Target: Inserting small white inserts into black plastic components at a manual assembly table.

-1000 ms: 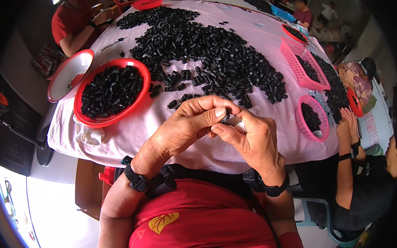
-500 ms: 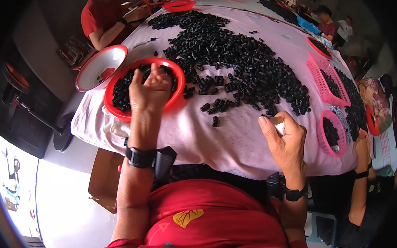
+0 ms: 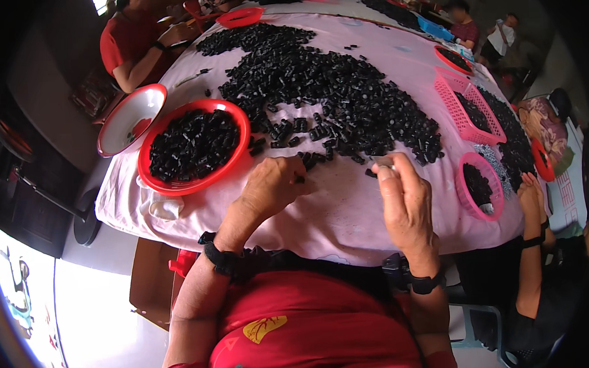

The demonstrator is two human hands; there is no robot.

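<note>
Fingers, left: the left hand (image 3: 273,185) is curled knuckles-up on the pink tablecloth (image 3: 338,211), fingertips pinched on a small black part (image 3: 299,179) at the near edge of the scatter.
Fingers, right: the right hand (image 3: 406,202) is raised a little, thumb and forefinger closed on a small pale piece (image 3: 383,162); what it is, I cannot tell.
Just ahead: the big heap of black parts (image 3: 330,97) spreads across the cloth, loose ones lying right beside both hands.
To the left: a red bowl (image 3: 156,183) full of the same parts, and a half-hidden red and white bowl (image 3: 117,119) behind it.
To the right: pink baskets (image 3: 465,101) with more parts, and a neighbour's hand (image 3: 530,197) at the table's edge.
Slip risk: the black part is tiny and held only by fingertips; I judge a slight loosening would drop it back among look-alikes.
Edge risk: the cloth slopes off close to the wrists, so a dropped piece might roll to the floor.
Sweep risk: a forearm dragged across could push loose parts over.
</note>
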